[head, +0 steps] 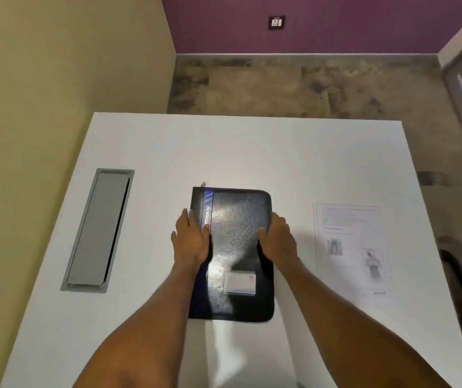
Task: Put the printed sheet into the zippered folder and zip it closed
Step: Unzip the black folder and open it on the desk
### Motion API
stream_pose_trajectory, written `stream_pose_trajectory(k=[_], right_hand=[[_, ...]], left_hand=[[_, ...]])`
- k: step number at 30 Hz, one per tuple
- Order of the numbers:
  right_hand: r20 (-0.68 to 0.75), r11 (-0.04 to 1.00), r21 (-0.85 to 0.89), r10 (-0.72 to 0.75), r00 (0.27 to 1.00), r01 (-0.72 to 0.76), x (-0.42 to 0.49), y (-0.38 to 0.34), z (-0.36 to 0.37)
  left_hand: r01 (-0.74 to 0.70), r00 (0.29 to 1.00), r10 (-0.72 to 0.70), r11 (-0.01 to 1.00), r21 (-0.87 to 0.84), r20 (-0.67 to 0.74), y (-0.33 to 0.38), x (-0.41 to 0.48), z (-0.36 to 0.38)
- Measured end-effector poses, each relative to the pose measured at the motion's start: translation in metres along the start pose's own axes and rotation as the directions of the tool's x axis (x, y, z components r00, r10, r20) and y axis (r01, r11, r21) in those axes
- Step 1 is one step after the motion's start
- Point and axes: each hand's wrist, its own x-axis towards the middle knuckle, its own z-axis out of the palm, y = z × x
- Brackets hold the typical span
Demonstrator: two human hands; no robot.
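Observation:
A black zippered folder (238, 233) with a blue stripe lies closed and flat in the middle of the white table (252, 152). Its metal zipper pull (203, 184) sticks out at the far left corner. A small white card (239, 282) sits in a pocket on the cover. My left hand (191, 239) rests flat on the folder's left edge, fingers spread. My right hand (277, 238) lies over the folder's right edge, fingers curled around it. The printed sheet (353, 247), with text and two pictures, lies flat on the table to the right of the folder, apart from both hands.
A grey cable-port lid (98, 231) is set into the table at the left. Beige wall stands at the left, purple wall at the back. A dark chair (459, 273) shows past the table's right edge.

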Motion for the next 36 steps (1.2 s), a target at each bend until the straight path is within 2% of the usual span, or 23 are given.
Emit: stream_pose_trajectory(k=[4,13,19,32,34,36], right_hand=[[0.053,0.993,-0.011,0.117,0.992,-0.117,0.017,0.001,0.01],[0.052,0.987,0.029,0.154,0.987,-0.156,0.035,0.013,0.032],[0.05,0.968,0.122,0.213,0.976,-0.218,0.036,0.014,0.035],[0.066,0.962,0.159,0.215,0.974,-0.223,-0.01,0.033,0.045],[0.019,0.972,0.102,0.21,0.977,-0.211,-0.016,0.032,0.043],[-0.1,0.988,-0.031,0.145,0.984,-0.148,-0.012,0.024,0.039]], left_hand=[[0.038,0.999,-0.037,0.998,0.041,-0.01,-0.005,0.023,0.006],[0.178,0.984,-0.178,0.984,-0.027,-0.003,-0.003,0.037,0.03],[0.17,0.984,-0.173,0.981,-0.096,-0.028,-0.004,0.029,0.031],[0.169,0.985,-0.174,0.973,-0.159,-0.019,-0.016,-0.03,0.036],[0.166,0.985,-0.17,0.974,-0.156,-0.015,-0.017,-0.032,0.036],[0.168,0.985,-0.172,0.974,-0.154,-0.013,-0.018,-0.029,0.034]])
